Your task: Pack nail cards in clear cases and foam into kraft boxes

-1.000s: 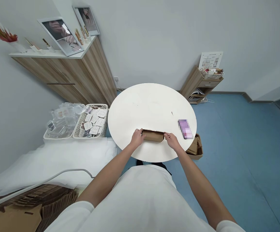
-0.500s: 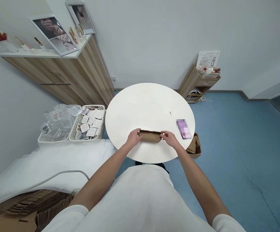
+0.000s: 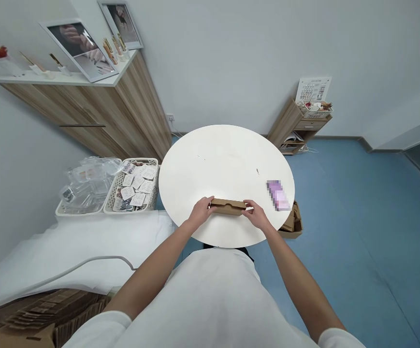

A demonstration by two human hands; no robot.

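The left hand (image 3: pixel 201 212) and right hand (image 3: pixel 255 215) each grip one end of the flat brown cardboard box (image 3: pixel 227 206) on the round white table (image 3: pixel 224 159).

Far half of table (image 3: pixel 227 150): open white surface, free to cross.
Right edge: purple item (image 3: pixel 278 195) lies in the way.
Near edge: cardboard box (image 3: pixel 227 207) blocks the middle.
Left: baskets (image 3: pixel 133 191) just beside it.

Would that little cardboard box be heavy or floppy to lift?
Probably light: the box is thin, flat cardboard. Likely stiffish: left hand and right hand hold its ends without sag. On the table it should slide, not roll.
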